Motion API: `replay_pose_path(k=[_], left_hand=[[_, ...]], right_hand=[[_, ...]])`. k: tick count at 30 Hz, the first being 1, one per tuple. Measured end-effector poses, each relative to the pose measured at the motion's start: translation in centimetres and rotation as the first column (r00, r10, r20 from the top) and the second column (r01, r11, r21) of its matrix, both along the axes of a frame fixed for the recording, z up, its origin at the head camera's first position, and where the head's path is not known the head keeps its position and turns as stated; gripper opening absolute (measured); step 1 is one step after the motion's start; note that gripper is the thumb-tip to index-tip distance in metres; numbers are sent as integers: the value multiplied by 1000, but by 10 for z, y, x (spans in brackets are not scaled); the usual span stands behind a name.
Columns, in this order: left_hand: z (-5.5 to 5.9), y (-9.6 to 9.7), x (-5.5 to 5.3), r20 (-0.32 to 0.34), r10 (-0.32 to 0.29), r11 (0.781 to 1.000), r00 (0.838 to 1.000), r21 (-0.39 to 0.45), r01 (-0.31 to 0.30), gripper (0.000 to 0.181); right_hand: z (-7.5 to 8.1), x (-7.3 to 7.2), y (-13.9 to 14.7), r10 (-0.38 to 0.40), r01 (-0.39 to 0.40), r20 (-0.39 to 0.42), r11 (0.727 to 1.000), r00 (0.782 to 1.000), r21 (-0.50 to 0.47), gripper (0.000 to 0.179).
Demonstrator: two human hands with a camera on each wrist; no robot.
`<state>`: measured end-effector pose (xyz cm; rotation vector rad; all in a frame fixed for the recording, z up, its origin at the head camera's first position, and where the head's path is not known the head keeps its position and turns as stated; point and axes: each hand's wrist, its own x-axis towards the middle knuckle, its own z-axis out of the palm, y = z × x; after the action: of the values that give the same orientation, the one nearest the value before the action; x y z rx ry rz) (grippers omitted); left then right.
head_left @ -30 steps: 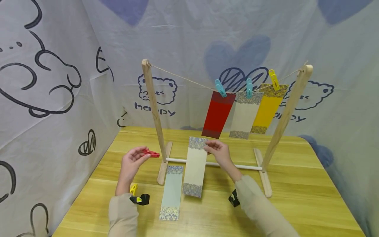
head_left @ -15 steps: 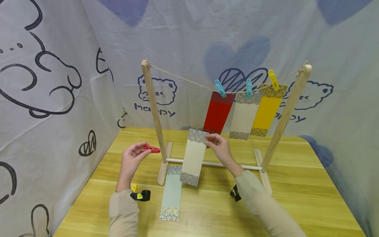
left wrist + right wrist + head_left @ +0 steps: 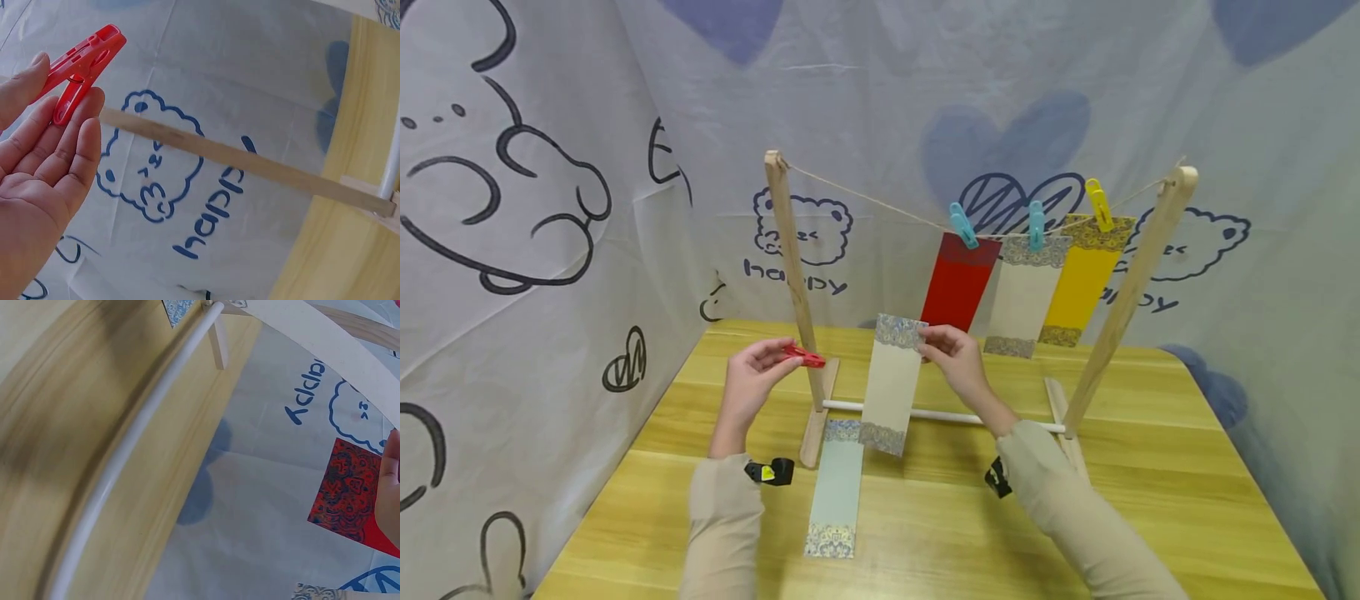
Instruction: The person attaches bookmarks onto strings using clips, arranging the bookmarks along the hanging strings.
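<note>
My left hand (image 3: pixel 752 375) pinches a red clothespin (image 3: pixel 805 357) between thumb and fingers, near the left wooden post. In the left wrist view the clothespin (image 3: pixel 94 56) points up and away from the palm. With its fingertips, my right hand (image 3: pixel 958 362) pinches the upper right edge of a cream paper strip (image 3: pixel 891 383) with lace-patterned ends, which hangs in front of the white rod. A pale blue-green strip (image 3: pixel 837 483) lies on the table below it. On the string (image 3: pixel 865 198), clothespins hold a red strip (image 3: pixel 957 283), a cream strip (image 3: pixel 1026 292) and a yellow strip (image 3: pixel 1082 283).
The string sags between the left post (image 3: pixel 793 275) and the right post (image 3: pixel 1135 292), which stand on wooden feet. A white rod (image 3: pixel 955 416) joins them low down. Behind the wooden table (image 3: pixel 962 533) hangs a printed cloth (image 3: pixel 880 100).
My right hand has lifted the cream strip higher. The left hand has moved up and right with the red clothespin, and the yellow clothespin beside its wrist is out of sight.
</note>
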<state>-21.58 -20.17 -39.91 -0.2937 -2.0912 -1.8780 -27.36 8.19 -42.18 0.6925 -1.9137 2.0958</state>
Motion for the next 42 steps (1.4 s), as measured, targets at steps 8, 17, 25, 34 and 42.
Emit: replay_pose_path(k=[8,17,25,34,42], left_hand=[[14,12,-4,-41,-28,1000,999,-13,28,31],[39,27,3,-87,-25,998,996,-57,20,29],[30,25,-16,-104,-19,997,994,-77,11,30],[35,32,-23,-129,-24,997,991,-81,13,28],[49,38,-31,-149,-11,992,989,-129,-8,29]], right_hand=[[8,-1,1,-9,9,-15,1000,1000,-3,18],[20,-3,2,-10,10,-41,1000,999,8,20],[40,7,-1,-3,4,-50,1000,999,18,20],[51,8,-2,-7,9,-47,1000,999,29,20],[64,7,-2,-29,34,-105,998,994,45,19]])
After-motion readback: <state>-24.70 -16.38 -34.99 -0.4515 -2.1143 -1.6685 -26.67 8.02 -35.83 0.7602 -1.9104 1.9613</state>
